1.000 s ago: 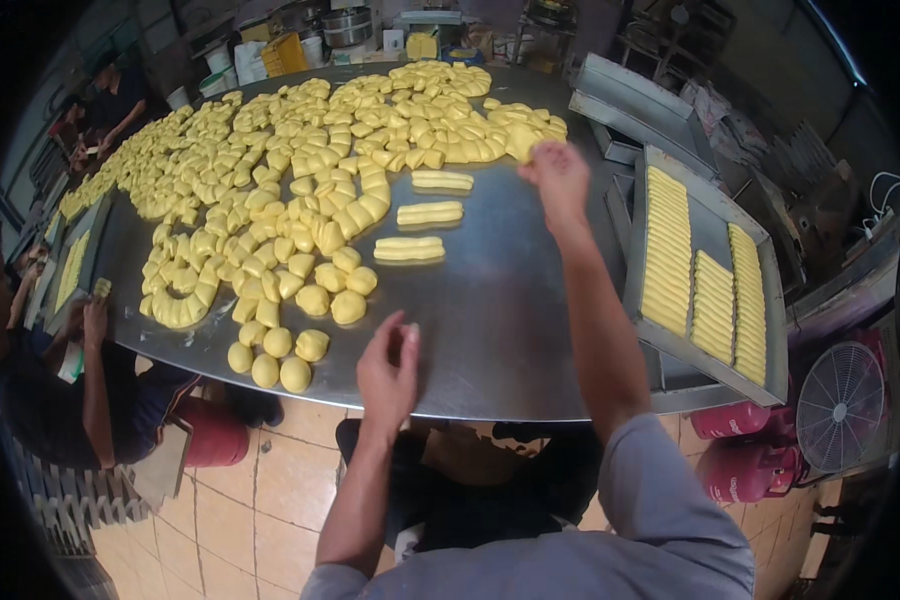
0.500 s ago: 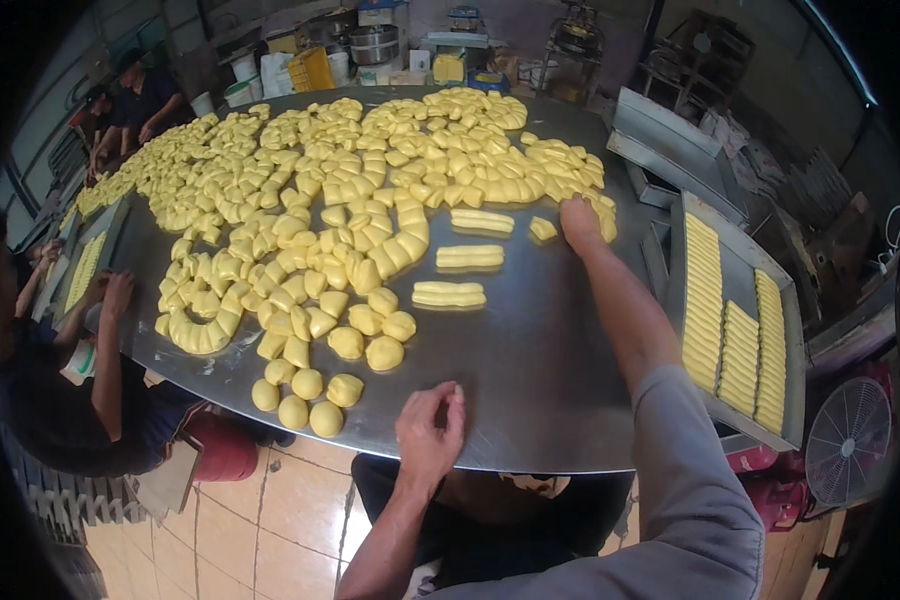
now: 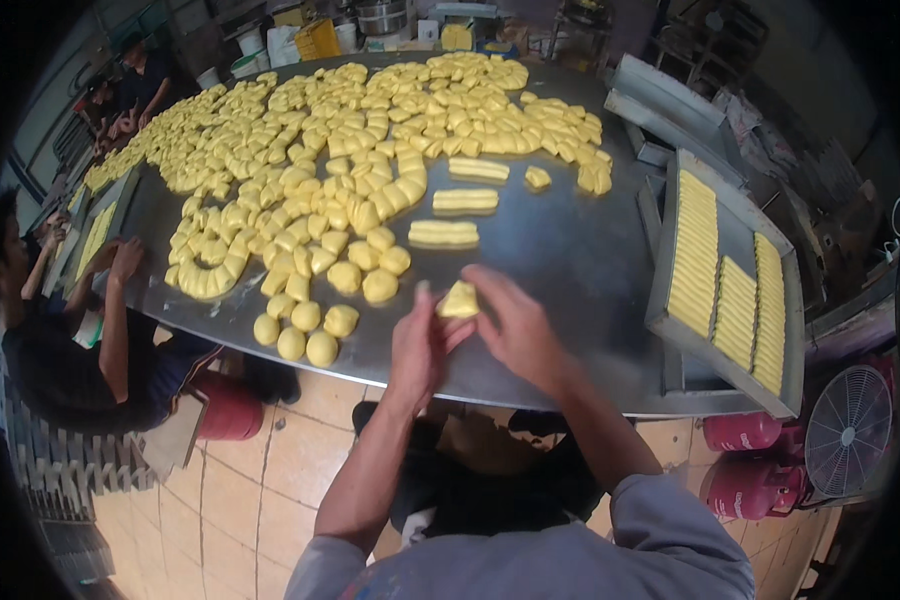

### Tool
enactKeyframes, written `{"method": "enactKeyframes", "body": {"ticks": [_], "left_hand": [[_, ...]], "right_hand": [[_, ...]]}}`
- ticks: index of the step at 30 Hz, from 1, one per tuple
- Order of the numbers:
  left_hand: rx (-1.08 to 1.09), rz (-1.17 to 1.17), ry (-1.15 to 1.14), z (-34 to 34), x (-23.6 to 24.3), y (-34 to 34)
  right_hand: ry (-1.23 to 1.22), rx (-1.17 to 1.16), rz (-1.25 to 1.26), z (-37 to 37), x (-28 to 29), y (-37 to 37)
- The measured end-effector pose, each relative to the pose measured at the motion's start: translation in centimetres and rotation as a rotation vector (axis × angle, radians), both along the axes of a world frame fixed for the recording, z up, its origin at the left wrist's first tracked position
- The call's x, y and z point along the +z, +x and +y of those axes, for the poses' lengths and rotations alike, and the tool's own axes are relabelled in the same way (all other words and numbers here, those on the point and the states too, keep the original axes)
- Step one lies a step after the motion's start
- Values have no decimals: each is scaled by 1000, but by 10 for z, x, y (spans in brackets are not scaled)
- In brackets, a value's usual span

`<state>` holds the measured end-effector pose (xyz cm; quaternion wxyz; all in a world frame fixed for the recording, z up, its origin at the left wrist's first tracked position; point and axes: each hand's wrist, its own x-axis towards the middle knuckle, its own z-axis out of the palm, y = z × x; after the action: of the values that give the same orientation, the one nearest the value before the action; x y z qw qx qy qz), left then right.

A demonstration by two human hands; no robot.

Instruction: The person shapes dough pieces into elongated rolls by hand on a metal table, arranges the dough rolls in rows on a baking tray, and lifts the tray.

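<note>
The right hand [image 3: 520,335] is pinching a dough piece [image 3: 459,300] over the table [image 3: 580,320]; the left hand [image 3: 419,350] is curling beside it, though through the blur I cannot tell its grip. From there, dough strips [image 3: 443,234] are lying at twelve o'clock, dough balls [image 3: 306,317] at nine, a tray [image 3: 736,236] at three.

Both hands [image 3: 417,350] [image 3: 522,338] cupped close together

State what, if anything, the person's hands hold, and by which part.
A yellow dough piece, held at its edges between left hand and right hand; exact finger contacts cannot be told.
</note>
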<state>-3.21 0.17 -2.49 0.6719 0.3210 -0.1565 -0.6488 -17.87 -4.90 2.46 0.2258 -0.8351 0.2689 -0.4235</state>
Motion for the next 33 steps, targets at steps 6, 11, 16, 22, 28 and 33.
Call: {"method": "enactKeyframes", "body": {"ticks": [6,11,16,22,28,33], "left_hand": [[5,-318,-126,10,29,-53],[83,-463,-227,17,38,-70],[-128,-518,-151,16,41,-67],[30,-548,-185,19,43,-85],[-112,-665,-158,20,43,-74],[-176,-93,-92,22,48,-67]], "right_hand": [[1186,-110,-570,17,-2,-38],[730,76,-392,19,0,-66],[635,-91,-380,28,13,-76],[744,21,-318,23,8,-87],[757,55,-345,20,2,-88],[836,122,-358,24,19,-87]]}}
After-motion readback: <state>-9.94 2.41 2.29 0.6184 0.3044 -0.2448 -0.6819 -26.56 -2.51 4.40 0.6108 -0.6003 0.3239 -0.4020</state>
